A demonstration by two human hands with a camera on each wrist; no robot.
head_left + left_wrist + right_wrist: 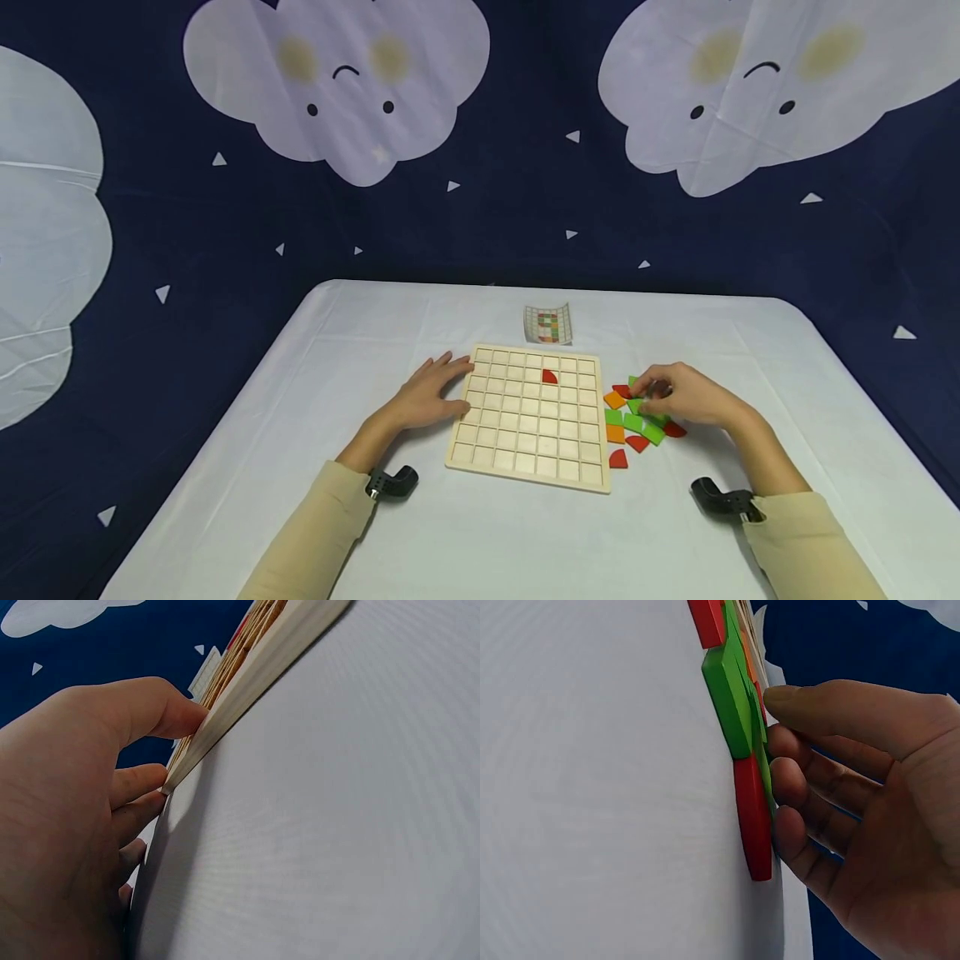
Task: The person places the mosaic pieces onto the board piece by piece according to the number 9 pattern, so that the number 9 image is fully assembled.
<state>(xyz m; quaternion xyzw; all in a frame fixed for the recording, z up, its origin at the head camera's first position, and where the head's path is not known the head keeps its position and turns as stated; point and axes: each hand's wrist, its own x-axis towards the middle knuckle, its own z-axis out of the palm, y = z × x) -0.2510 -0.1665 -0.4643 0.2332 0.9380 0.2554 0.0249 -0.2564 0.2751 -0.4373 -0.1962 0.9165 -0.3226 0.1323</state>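
Brace the wooden grid board (530, 419) along its nine o'clock edge with the left hand (426, 400), digits apart. From the loose tiles (633, 422) at three o'clock, pinch one only, using the right hand (686, 395), poised there with thumb and index finger apart. Preferably lift by the side edges, without dragging neighbours. Check against the pattern card (547, 326) at twelve o'clock. Avoid nudging the red quarter-circle tile (550, 377) at one o'clock.

A white-covered table (525, 533) with rounded far corners bears a wooden grid board (517, 407), a printed pattern card (548, 325) just beyond it, and red, green and orange tiles (633, 423) beside its right edge.
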